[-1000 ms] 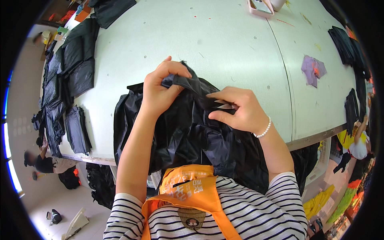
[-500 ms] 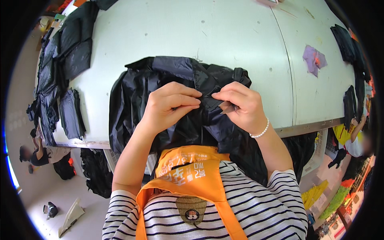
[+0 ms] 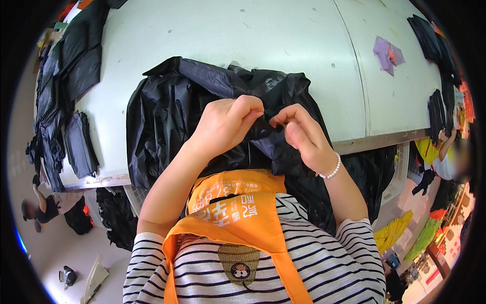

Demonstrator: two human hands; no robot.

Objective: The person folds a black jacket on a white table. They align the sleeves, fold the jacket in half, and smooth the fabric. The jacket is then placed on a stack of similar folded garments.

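Observation:
A black, shiny garment (image 3: 162, 119) lies bunched on the near edge of the table and hangs down towards my lap. My left hand (image 3: 228, 124) is closed in a pinch over its upper middle, with dark fabric at the fingertips. Just to the right, my right hand (image 3: 306, 139) is curled, wearing a pearl bracelet. Small thread snips (image 3: 277, 128) sit in it, mostly hidden by the fingers, with only a dark tip showing beside the cloth. The two hands' fingertips are close together but apart.
The pale table (image 3: 243, 35) stretches ahead. Folded black garments (image 3: 81, 66) are piled at its left, and more dark stacks (image 3: 430, 48) lie at the right. A lilac cloth scrap (image 3: 388, 54) rests right of the seam. Co-workers are at both far sides.
My left hand has turned and risen, its fingers now curled tighter. The right fingers have curled too, and the snips' blades show less. The whole view has shifted slightly.

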